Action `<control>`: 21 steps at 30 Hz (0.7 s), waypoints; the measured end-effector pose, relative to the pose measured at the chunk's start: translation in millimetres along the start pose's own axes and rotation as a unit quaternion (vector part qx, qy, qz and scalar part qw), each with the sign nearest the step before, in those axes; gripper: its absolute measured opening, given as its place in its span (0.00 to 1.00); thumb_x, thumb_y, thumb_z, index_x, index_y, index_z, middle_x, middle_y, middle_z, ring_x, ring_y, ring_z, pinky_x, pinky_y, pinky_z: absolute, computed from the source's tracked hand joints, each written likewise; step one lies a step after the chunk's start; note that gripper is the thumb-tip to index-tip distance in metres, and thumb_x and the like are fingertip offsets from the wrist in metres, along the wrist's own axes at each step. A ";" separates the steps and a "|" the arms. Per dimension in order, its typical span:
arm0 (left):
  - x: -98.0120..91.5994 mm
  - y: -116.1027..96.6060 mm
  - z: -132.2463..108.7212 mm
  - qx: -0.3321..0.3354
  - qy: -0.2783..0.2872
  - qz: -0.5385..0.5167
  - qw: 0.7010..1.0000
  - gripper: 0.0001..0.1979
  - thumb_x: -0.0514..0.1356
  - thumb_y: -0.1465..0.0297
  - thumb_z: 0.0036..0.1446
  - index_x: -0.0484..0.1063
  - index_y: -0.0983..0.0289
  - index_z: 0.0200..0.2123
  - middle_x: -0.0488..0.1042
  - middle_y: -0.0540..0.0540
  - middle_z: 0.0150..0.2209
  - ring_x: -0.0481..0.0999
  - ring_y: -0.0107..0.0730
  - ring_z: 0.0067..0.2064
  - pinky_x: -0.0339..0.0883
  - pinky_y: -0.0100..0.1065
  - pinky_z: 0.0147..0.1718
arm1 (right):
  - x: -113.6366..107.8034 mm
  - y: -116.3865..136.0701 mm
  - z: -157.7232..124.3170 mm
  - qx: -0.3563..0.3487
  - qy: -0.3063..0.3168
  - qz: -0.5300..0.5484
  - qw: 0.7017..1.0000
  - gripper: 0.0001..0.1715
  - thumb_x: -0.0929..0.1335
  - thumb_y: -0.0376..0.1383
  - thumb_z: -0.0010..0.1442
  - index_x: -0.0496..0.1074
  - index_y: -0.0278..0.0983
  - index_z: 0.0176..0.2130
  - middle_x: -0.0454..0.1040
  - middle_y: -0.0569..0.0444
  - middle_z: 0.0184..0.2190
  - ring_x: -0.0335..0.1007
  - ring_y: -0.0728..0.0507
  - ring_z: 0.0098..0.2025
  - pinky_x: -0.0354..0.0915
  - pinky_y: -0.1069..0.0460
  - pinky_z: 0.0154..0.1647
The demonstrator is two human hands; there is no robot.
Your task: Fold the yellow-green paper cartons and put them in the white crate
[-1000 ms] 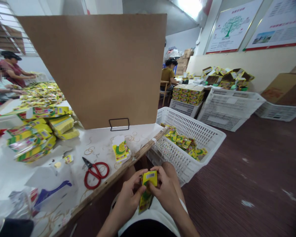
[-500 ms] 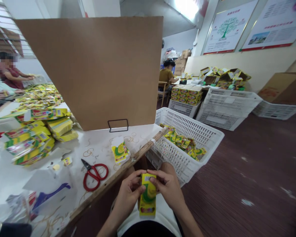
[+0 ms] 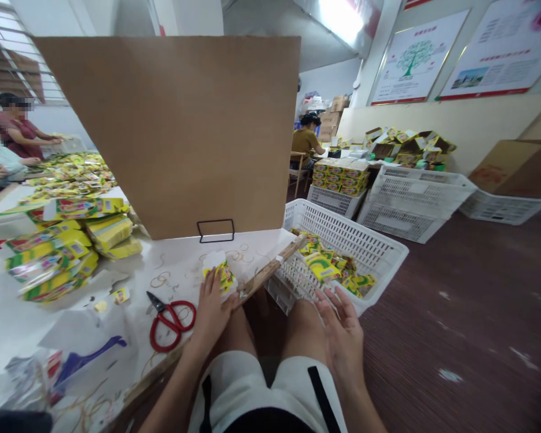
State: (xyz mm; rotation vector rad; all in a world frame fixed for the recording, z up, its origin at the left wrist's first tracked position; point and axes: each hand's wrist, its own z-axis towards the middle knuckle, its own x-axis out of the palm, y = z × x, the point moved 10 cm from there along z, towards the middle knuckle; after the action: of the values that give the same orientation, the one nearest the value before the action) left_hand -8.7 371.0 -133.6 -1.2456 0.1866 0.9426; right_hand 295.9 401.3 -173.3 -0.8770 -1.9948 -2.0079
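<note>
Cartons [image 3: 220,272] under the left hand [image 3: 211,307], right hand [image 3: 342,328] empty
The small flat stack sits near the bench [image 3: 184,254] edge, not far from the scissors [image 3: 171,316]; the left grip lies slack, fingers stretched over it, closed on nothing, while the right grip is spread wide just beside the white basket [image 3: 356,230]. Best, I judge, to slide off only the top carton with the fingertips and steady the rest.

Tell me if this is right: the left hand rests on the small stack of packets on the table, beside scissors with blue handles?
Not quite. The scissors have red handles, not blue, as the head view shows. The rest holds: the left hand rests on the small stack of packets on the table.
</note>
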 end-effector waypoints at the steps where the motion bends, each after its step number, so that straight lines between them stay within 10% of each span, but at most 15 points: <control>1: -1.7 12.1 5.8 -0.006 0.002 0.018 1.000 0.24 0.59 0.72 0.51 0.68 0.70 0.52 0.65 0.68 0.58 0.55 0.53 0.64 0.43 0.55 0.62 | 2.7 -1.0 0.2 0.003 0.009 0.001 1.000 0.35 0.75 0.38 0.47 0.66 0.43 0.54 0.71 0.51 0.52 0.70 0.43 0.51 0.68 0.50 0.49; 5: -5.7 35.4 14.2 -0.005 0.021 0.058 0.998 0.10 0.58 0.71 0.54 0.77 0.66 0.38 0.77 0.63 0.45 0.75 0.49 0.48 0.65 0.48 0.51 | 15.1 -21.1 -6.8 0.032 0.048 -0.005 0.998 0.26 0.76 0.40 0.45 0.72 0.37 0.45 0.76 0.49 0.43 0.74 0.41 0.45 0.68 0.46 0.49; 9: -27.6 16.5 3.6 0.017 -0.045 0.070 0.996 0.15 0.51 0.68 0.61 0.76 0.66 0.41 0.78 0.62 0.43 0.76 0.45 0.47 0.67 0.46 0.49 | 25.7 -41.3 -17.9 0.080 0.078 -0.016 0.994 0.24 0.77 0.43 0.43 0.75 0.34 0.39 0.79 0.48 0.36 0.76 0.42 0.38 0.71 0.48 0.42; 13: -30.5 -48.9 -34.5 0.192 -0.074 0.028 0.978 0.14 0.52 0.75 0.61 0.74 0.63 0.46 0.76 0.57 0.49 0.70 0.39 0.56 0.60 0.43 0.57 | 48.7 -50.1 -38.3 0.158 0.157 -0.053 0.973 0.28 0.72 0.52 0.49 0.76 0.32 0.39 0.79 0.46 0.32 0.75 0.43 0.31 0.70 0.50 0.30; 17: 12.9 -110.1 -94.6 0.401 0.090 -0.026 0.911 0.23 0.56 0.82 0.56 0.69 0.58 0.53 0.76 0.53 0.49 0.69 0.35 0.57 0.57 0.41 0.60 | 66.1 -41.1 -49.4 0.152 0.224 -0.078 0.959 0.24 0.73 0.50 0.48 0.76 0.34 0.36 0.77 0.51 0.28 0.69 0.48 0.23 0.64 0.54 0.22; 21: 18.3 -99.8 -86.5 0.253 0.104 -0.164 0.948 0.27 0.60 0.75 0.56 0.63 0.57 0.59 0.64 0.58 0.61 0.59 0.43 0.63 0.52 0.46 0.62 | 65.4 -38.0 -46.7 0.141 0.225 -0.093 0.960 0.21 0.75 0.48 0.44 0.74 0.34 0.30 0.75 0.55 0.23 0.63 0.51 0.20 0.59 0.56 0.19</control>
State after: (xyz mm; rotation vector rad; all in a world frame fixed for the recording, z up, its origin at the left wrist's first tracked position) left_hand 102.9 304.4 -103.5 -0.8572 0.3527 0.4313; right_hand 210.3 377.9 -168.5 -0.1563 -2.0683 -1.7402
